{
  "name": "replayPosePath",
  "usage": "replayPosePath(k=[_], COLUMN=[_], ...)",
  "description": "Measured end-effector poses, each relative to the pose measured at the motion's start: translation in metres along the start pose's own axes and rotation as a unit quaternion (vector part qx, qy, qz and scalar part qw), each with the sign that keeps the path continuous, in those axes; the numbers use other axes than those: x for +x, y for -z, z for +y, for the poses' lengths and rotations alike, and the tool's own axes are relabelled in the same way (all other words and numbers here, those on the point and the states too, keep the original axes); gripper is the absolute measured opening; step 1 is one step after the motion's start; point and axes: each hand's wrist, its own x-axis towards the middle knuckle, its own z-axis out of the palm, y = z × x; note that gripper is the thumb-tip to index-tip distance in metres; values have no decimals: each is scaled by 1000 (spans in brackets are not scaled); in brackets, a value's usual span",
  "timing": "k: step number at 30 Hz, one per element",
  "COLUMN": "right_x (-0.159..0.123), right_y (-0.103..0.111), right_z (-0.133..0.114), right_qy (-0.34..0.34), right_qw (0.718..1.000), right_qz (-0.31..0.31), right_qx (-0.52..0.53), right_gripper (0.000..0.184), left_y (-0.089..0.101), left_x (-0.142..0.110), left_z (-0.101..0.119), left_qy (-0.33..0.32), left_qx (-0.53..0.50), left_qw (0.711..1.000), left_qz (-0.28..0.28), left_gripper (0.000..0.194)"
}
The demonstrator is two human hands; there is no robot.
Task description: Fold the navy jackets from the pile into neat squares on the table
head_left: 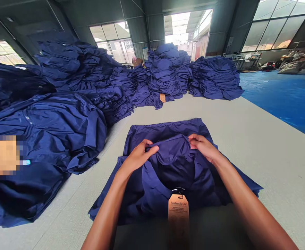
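Observation:
A navy blue jacket (152, 187) lies spread on the pale table before me, its hem toward the far side. My left hand (143, 154) pinches one end of its collar (171, 147) between thumb and fingers. At the collar's other end my right hand (201, 146) grips the fabric, fingertips partly hidden in the folds. Between both hands the collar is lifted and stretched. A brown cardboard hang tag (178, 211) with printed lettering hangs from the neck area by a dark cord, nearest to me.
Another navy jacket (53, 132) lies loosely on the left. Tall heaps of navy garments (168, 69) line the table's far side, with a small orange tag (162, 98) among them. Past the pale table's (279, 166) right edge is a blue floor (279, 93).

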Motion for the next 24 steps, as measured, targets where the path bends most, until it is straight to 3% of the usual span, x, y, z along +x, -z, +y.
replayPosePath(k=[3,6,8,10,12,13,15,17,19,21,24], right_x=[-2,-6,-11,-14,-14,-13,-9,-6,-4,-3,-2], right_y=[3,7,7,3,-3,-7,-14,-18,-19,-19,-16], right_z=[-4,-11,-15,-17,-16,-15,-13,-12,-12,-13,-12], right_qy=[-11,25,47,53,24,-3,-54,-76,-78,-82,-91], right_qw=[999,993,983,957,917,895,853,820,800,792,792], right_qz=[31,57,11,-55,-64,-38,46,132,192,212,199], right_qx=[-8,-97,-178,-279,-393,-444,-518,-552,-562,-566,-569], right_gripper=[22,36,41,57,67,61,43,35,35,36,36], left_y=[0,-3,-5,-7,-7,-6,-4,-2,-3,-6,-14], left_x=[-3,-2,1,4,7,8,7,3,-1,-4,-4], left_z=[4,3,1,-2,-3,-4,-2,3,9,16,22], left_qy=[7,58,75,46,10,-2,-5,-1,-10,-13,71], left_qx=[57,140,165,124,15,-47,-149,-183,-146,-54,153], left_qw=[998,986,972,976,990,992,988,983,988,995,985], left_qz=[-41,67,148,171,143,114,46,-11,-54,-77,-45], left_gripper=[46,23,31,36,32,30,30,36,41,46,42])
